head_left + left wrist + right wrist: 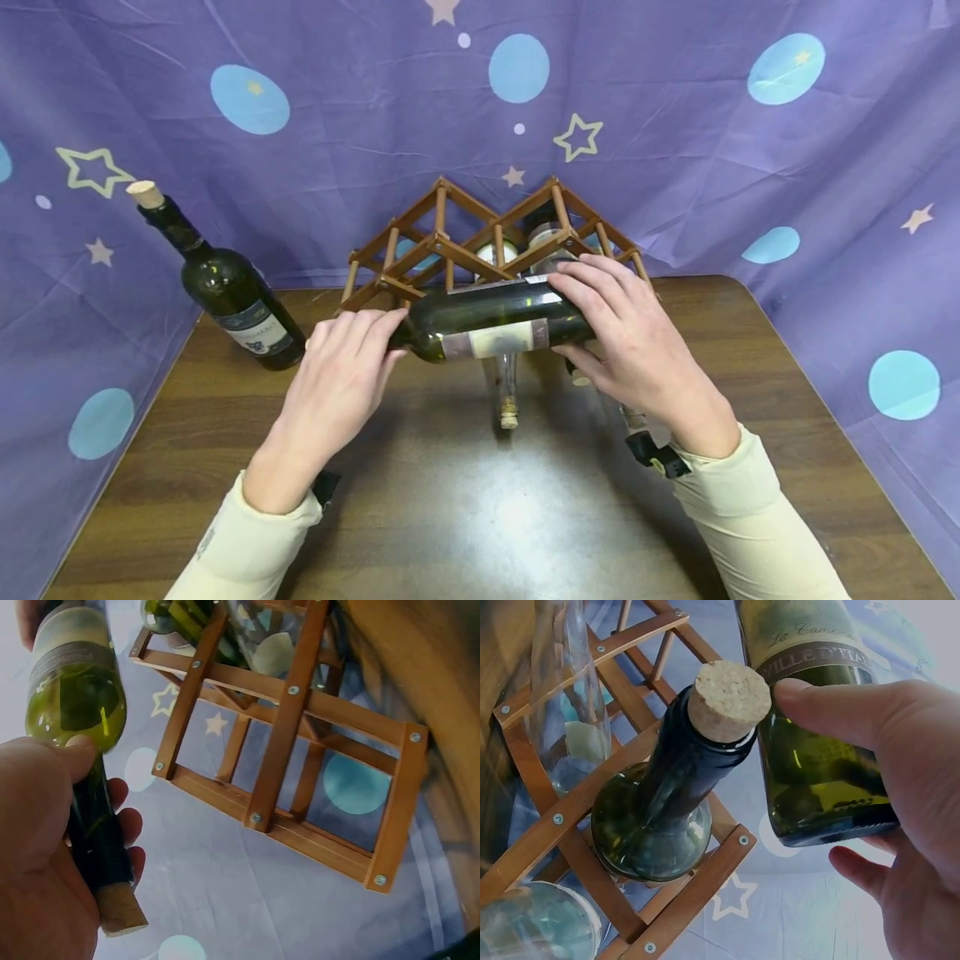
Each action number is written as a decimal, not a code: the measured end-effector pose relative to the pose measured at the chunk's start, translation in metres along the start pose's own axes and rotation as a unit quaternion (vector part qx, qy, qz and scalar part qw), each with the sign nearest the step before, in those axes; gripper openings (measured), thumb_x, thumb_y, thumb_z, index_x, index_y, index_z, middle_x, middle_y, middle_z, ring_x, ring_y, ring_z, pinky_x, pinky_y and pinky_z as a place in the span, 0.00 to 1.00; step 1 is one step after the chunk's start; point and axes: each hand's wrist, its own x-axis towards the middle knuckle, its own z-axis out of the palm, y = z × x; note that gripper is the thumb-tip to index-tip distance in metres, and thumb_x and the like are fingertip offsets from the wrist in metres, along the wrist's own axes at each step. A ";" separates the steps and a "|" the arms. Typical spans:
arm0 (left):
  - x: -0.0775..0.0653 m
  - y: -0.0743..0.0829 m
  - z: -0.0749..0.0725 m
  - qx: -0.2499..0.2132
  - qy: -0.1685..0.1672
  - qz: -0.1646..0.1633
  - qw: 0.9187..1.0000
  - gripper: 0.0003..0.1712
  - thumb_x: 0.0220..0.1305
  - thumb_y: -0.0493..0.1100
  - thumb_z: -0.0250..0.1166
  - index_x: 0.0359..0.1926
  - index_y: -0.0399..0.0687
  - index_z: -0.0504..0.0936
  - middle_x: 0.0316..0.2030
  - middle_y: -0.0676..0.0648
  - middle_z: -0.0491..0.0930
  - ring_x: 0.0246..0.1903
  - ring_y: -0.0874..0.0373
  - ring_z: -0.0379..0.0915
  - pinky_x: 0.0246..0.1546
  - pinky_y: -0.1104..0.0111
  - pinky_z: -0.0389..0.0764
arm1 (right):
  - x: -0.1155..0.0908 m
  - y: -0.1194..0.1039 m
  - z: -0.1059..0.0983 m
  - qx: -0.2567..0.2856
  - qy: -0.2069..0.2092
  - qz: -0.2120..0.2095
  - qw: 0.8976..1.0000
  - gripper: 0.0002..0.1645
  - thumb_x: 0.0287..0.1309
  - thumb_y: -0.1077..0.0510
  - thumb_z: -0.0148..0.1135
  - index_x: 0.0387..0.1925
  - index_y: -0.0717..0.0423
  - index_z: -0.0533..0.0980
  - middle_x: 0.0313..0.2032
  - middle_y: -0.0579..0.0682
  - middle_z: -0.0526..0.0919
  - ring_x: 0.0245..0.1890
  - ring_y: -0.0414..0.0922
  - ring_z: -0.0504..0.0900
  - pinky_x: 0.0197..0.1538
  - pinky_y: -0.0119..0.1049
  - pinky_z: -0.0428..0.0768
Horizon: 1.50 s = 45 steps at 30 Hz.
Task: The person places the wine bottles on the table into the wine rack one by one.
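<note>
Partway, I'd judge. I've got the bottle [491, 321] in both hands, lying sideways in the air on the near side of the rack [441, 210], neck to the left, base to the right. My left hand [337, 375] grips the neck, fingers wrapped round, cork [121, 911] poking out past them. My right hand [630, 333] grips the base end, thumb on one side, fingers on the other. Whether the bottle touches the rack, can't tell.

Done so far: at least three sit in the rack, a clear bottle [508, 375] around the middle, neck toward the near side, plus a green bottle [652, 817] to its right and a second clear bottle [540, 926] further right (partly cut off in the right wrist view, so don't hold me to its pose).

Left: the one in my hands is not in a slot yet, and the standing bottle [243, 308], corked, is upright on the table [480, 533] at far left, outside the rack. Slots at the rack's left end show only cloth [195, 847] through them, so I'd say there's room for both
</note>
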 end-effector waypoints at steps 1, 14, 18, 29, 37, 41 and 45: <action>-0.002 0.000 0.000 -0.004 0.000 -0.003 1.000 0.24 0.82 0.48 0.55 0.66 0.34 0.76 0.50 0.37 0.81 0.44 0.36 0.77 0.40 0.46 0.74 | 0.000 0.000 0.000 0.002 0.007 -0.002 1.000 0.51 0.47 0.61 0.85 0.72 0.61 0.71 0.69 0.60 0.76 0.71 0.63 0.71 0.76 0.56 0.64; -0.023 0.008 0.004 -0.060 0.007 -0.066 0.996 0.24 0.72 0.39 0.67 0.65 0.36 0.76 0.50 0.38 0.81 0.44 0.39 0.77 0.37 0.50 0.71 | 0.001 0.006 -0.004 0.021 0.046 0.004 0.999 0.58 0.44 0.58 0.89 0.74 0.66 0.67 0.69 0.66 0.74 0.71 0.63 0.71 0.77 0.54 0.64; -0.028 0.009 0.004 -0.074 0.000 -0.096 0.993 0.24 0.71 0.37 0.69 0.64 0.36 0.76 0.51 0.38 0.81 0.46 0.40 0.77 0.37 0.52 0.70 | 0.000 0.010 -0.006 0.024 0.059 0.014 0.998 0.55 0.47 0.60 0.87 0.74 0.66 0.67 0.69 0.66 0.74 0.70 0.63 0.72 0.77 0.53 0.64; -0.048 0.013 0.006 -0.113 -0.008 -0.175 0.978 0.24 0.69 0.34 0.71 0.62 0.30 0.77 0.51 0.36 0.82 0.52 0.40 0.79 0.43 0.49 0.73 | -0.012 0.034 0.003 0.027 0.070 0.090 0.993 0.46 0.59 0.64 0.78 0.75 0.65 0.67 0.69 0.65 0.74 0.71 0.62 0.71 0.76 0.53 0.65; -0.062 0.020 0.005 -0.149 -0.033 -0.242 0.958 0.22 0.72 0.35 0.69 0.63 0.32 0.77 0.52 0.39 0.82 0.48 0.41 0.80 0.45 0.46 0.76 | -0.026 0.058 0.021 0.017 0.064 0.209 0.976 0.34 0.68 0.65 0.70 0.72 0.63 0.72 0.67 0.63 0.77 0.67 0.61 0.75 0.71 0.52 0.72; -0.067 0.025 0.001 -0.170 -0.054 -0.273 0.945 0.21 0.75 0.37 0.67 0.64 0.34 0.77 0.52 0.42 0.82 0.47 0.45 0.81 0.46 0.45 0.79 | -0.032 0.069 0.027 0.012 0.060 0.245 0.968 0.30 0.69 0.66 0.68 0.70 0.65 0.74 0.64 0.65 0.78 0.65 0.62 0.77 0.70 0.54 0.73; -0.072 0.031 -0.004 -0.189 -0.076 -0.305 0.930 0.21 0.78 0.39 0.64 0.66 0.34 0.76 0.52 0.42 0.82 0.48 0.48 0.82 0.46 0.47 0.82 | -0.036 0.076 0.028 0.017 0.042 0.280 0.959 0.27 0.70 0.66 0.68 0.67 0.65 0.76 0.62 0.65 0.79 0.63 0.63 0.79 0.68 0.57 0.75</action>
